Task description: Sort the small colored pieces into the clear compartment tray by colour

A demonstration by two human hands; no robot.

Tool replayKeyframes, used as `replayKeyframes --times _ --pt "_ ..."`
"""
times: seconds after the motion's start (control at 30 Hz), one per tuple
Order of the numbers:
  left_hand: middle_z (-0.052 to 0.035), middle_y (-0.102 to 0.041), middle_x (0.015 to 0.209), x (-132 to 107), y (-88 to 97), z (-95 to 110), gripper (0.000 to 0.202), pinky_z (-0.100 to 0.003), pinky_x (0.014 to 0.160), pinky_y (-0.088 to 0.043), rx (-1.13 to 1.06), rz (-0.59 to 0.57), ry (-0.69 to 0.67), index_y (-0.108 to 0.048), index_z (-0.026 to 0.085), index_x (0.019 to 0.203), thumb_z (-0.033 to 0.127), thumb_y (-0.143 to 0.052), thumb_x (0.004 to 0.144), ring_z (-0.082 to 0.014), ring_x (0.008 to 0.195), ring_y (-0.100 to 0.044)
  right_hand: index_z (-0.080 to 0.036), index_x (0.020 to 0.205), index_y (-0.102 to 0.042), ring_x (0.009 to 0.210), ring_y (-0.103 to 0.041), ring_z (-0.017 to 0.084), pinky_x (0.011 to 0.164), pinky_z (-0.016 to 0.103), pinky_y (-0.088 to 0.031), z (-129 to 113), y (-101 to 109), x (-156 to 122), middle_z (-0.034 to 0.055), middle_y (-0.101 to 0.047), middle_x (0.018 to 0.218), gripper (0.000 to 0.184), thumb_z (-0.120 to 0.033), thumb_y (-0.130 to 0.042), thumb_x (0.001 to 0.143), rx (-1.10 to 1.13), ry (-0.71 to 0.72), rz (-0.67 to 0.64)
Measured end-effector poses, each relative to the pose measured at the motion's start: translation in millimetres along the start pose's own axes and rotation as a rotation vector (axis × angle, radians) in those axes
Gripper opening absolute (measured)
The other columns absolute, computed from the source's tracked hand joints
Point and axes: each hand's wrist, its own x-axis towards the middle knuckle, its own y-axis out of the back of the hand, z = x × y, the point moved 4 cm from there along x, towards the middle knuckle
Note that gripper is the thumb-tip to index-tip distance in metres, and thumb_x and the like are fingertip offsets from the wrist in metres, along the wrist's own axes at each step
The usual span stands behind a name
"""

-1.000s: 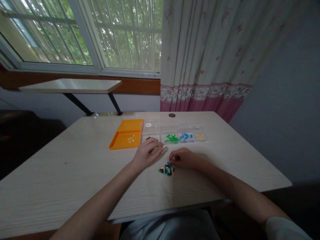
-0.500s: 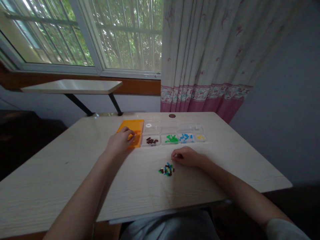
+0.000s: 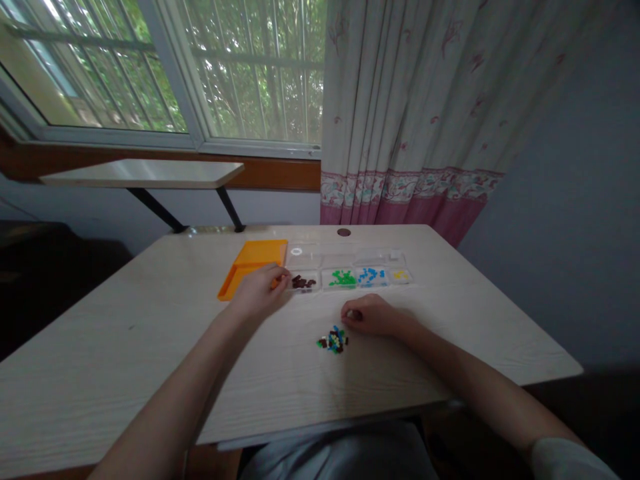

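My left hand [image 3: 264, 288] hovers between the open orange box [image 3: 231, 288] and the clear compartment with dark brown pieces [image 3: 303, 283]. Its thumb and fingers are pinched together, and whatever lies between them is too small to make out. My right hand [image 3: 369, 313] rests on the table with curled fingers, thumb against forefinger; what it may hold is hidden. Just to its left and nearer me lies a mixed pile of tiny pieces [image 3: 334, 340], brown, green, blue and pale.
Further clear compartments hold green pieces [image 3: 343, 278], blue pieces [image 3: 371, 277] and yellow pieces [image 3: 401, 275]. Behind them stand their clear lids [image 3: 340, 253]. A raised shelf [image 3: 145, 172] on black legs is at the back left of the table [image 3: 125, 360].
My left hand has moved right, from over the orange box to beside the brown pieces, uncovering more of the box. My right hand has stayed nearly still beside the pile.
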Motion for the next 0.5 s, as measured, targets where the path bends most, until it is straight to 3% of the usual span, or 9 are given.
replayKeyframes --times 0.13,0.23,0.5 --pt "-0.0011 -0.061 0.071 -3.5 -27.4 49.4 0.013 -0.019 0.056 -0.041 -0.230 -0.163 -0.112 -0.063 0.018 0.079 0.021 -0.050 0.080 -0.0112 0.064 -0.055 -0.017 0.082 -0.065 0.049 -0.047 0.007 0.051 0.017 -0.034 0.0 4.1 1.1 -0.0010 -0.059 0.058 0.017 -0.028 -0.052 0.080 0.093 -0.010 0.160" --pt "-0.0012 -0.062 0.074 -6.6 -36.6 74.5 0.011 -0.020 0.061 -0.042 -0.352 -0.196 -0.165 -0.064 0.019 0.081 0.020 -0.053 0.079 -0.0112 0.069 -0.056 -0.016 0.082 -0.064 0.054 -0.050 0.008 0.053 0.017 -0.036 -0.3 6.0 1.2 0.0006 -0.061 0.063 0.021 -0.031 -0.051 0.082 0.156 0.010 0.266" --pt "-0.0033 -0.061 0.075 -8.9 -29.5 87.8 0.013 -0.021 0.062 -0.044 -0.386 -0.086 -0.167 -0.064 0.018 0.081 0.025 -0.053 0.081 -0.0122 0.070 -0.057 -0.016 0.082 -0.064 0.057 -0.053 0.009 0.056 0.018 -0.039 -3.8 5.0 2.0 0.0022 -0.064 0.067 0.023 -0.036 -0.052 0.083 0.198 0.045 0.301"
